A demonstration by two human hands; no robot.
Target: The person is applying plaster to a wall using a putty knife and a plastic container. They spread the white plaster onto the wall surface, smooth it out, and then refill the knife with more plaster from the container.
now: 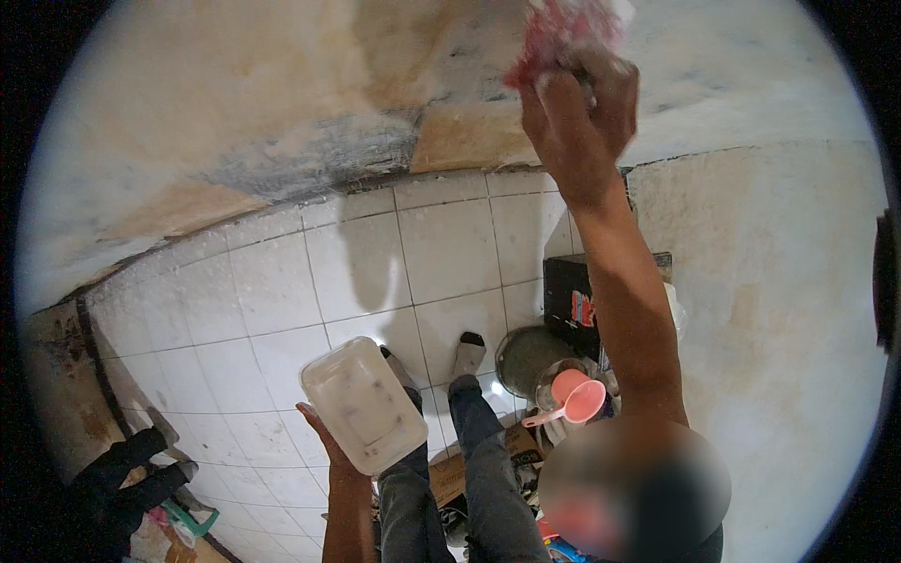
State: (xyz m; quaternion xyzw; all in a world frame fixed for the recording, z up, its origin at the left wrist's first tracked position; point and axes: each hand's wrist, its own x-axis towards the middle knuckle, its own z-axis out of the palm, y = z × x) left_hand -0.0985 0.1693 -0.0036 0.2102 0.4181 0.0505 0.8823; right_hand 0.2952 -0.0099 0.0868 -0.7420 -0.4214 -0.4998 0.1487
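Note:
My left hand (324, 433) supports a shallow, translucent whitish plastic container (364, 405) from its left edge. Its inside looks pale with a few greyish marks, and most of my fingers are hidden beneath it. My right arm reaches far up and forward to the stained wall (310, 89). There my right hand (587, 117) is closed around a crumpled, stringy red-and-white thing (568, 38), blurred by motion, held at the wall's surface. Its exact kind cannot be made out. Part of my upper right arm lies behind a blurred patch.
White floor tiles (352, 258) lie below, under my feet. Near my right stand a black box (568, 296), a round dark basin (521, 361) and a pink dipper (582, 399). Cardboard (448, 480) lies by my legs. Another person's dark-trousered legs (122, 474) show at lower left.

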